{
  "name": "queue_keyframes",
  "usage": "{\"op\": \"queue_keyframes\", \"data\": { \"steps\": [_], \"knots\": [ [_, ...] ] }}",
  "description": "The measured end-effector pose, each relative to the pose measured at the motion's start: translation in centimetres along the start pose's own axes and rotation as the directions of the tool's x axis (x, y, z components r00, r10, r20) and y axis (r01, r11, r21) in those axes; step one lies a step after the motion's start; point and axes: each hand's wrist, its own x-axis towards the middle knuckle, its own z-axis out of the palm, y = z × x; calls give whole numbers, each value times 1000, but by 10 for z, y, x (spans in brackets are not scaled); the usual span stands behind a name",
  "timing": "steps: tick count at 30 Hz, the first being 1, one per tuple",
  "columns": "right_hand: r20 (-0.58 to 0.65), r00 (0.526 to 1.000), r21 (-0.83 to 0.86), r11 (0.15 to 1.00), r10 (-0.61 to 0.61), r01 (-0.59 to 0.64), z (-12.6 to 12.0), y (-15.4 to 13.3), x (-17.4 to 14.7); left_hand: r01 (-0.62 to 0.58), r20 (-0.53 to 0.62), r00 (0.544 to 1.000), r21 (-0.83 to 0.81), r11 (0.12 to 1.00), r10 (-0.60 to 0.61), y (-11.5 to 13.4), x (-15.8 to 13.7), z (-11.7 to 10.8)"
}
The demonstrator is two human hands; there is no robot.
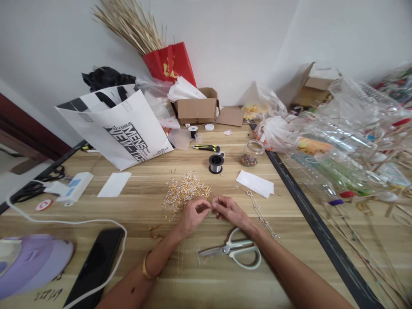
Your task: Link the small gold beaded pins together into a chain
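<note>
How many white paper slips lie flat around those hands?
2. One white slip is left of the gold-and-silver bead pile; the other slip is beyond and to the right of the right hand. More may be hidden.

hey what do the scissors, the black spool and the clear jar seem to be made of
Scissors: grey blades with a metallic sheen, likely steel; pale, smooth handles, probably plastic. Spool: smooth black flanges, probably plastic; its silvery winding could be metal wire or clear line. Jar: clear and shiny, with beads showing through; glass or plastic, I can't tell.
</note>
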Motion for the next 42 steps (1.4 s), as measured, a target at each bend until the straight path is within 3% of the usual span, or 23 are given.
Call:
{"op": "queue_keyframes", "data": {
  "steps": [23,28,34,42],
  "knots": [
    [-23,1000,22,1000,11,-11,0,2,0,0,-38,999,55,998,2,6,-1,-1],
    [-46,999,16,1000,6,-6,1,3,1,70,-43,996,-112,991,-75,-3,-2,4],
    [-53,998,-41,999,-25,23,2,6,1,262,45,963,-381,887,-265,-6,0,6],
    [-146,986,-158,986,-79,56,2,5,0,193,-57,973,-328,925,-224,-7,1,7]
  ]
}}
